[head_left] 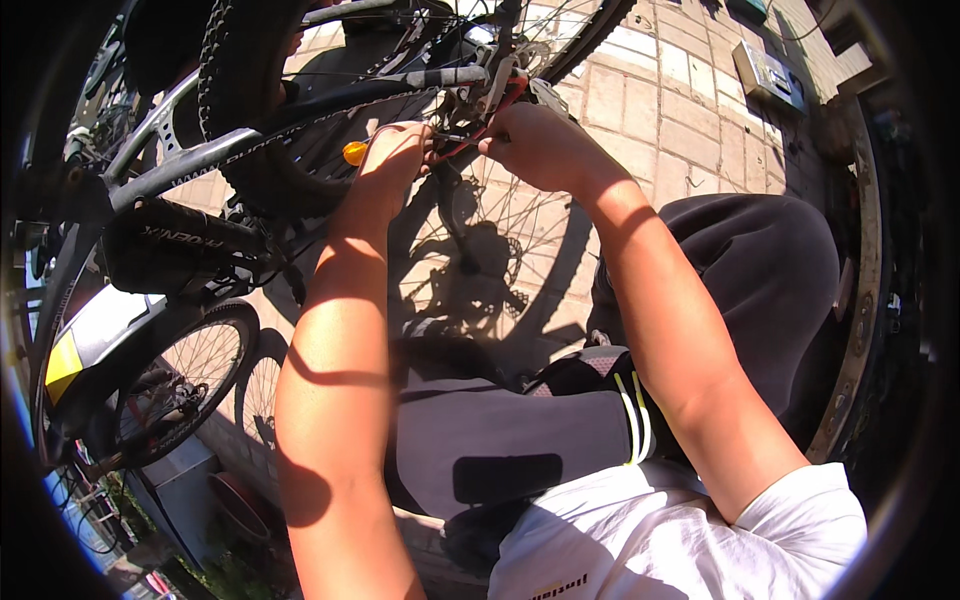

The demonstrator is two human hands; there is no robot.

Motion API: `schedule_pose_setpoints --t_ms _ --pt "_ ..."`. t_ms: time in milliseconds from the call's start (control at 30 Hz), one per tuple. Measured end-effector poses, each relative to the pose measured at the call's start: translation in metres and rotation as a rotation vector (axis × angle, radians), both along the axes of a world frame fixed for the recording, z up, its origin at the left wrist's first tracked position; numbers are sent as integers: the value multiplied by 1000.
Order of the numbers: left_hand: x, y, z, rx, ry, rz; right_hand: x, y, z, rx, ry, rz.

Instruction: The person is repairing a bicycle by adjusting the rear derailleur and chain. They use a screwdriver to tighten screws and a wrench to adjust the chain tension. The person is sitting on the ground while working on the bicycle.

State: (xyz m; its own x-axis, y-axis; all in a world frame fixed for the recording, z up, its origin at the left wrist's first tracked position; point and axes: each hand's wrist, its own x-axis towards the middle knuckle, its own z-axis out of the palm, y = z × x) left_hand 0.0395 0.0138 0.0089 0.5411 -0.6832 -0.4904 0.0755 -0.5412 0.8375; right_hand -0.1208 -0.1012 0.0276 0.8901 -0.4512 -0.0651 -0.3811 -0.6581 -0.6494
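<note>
Both my hands are together at the wheel-hub end of a bicycle frame (440, 78), near the top of the view. My left hand (402, 145) is closed, its fingertips pinched by the metal parts under the frame. My right hand (535, 145) is closed too, thumb and forefinger pressed together just to the right. A thin metallic piece (458, 138) shows between the two hands; its kind is too small to tell. A red cable (515, 92) bends down past my right fingers. An orange reflector (355, 153) is beside my left wrist.
Another bicycle's wheel (190, 380) stands at the left, below a black frame bag (165, 245). Brick paving (640, 130) lies beyond my hands, with a pale metal box (768, 75) at the far right. My bent knee (750, 270) is beside my right arm.
</note>
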Motion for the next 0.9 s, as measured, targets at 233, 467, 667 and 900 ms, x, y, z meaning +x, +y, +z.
schedule_pose_setpoints --t_ms 233,467,667,900 --pt "1 -1 3 45 -19 22 3 -1 16 -187 -93 -174" --pt "8 -6 -8 11 -66 15 3 8 20 -23 -4 -43" --pt "13 7 16 -10 -13 437 19 69 -16 181 -286 -308" --pt "1 8 4 -103 -116 19 34 112 -87 629 -369 -287"
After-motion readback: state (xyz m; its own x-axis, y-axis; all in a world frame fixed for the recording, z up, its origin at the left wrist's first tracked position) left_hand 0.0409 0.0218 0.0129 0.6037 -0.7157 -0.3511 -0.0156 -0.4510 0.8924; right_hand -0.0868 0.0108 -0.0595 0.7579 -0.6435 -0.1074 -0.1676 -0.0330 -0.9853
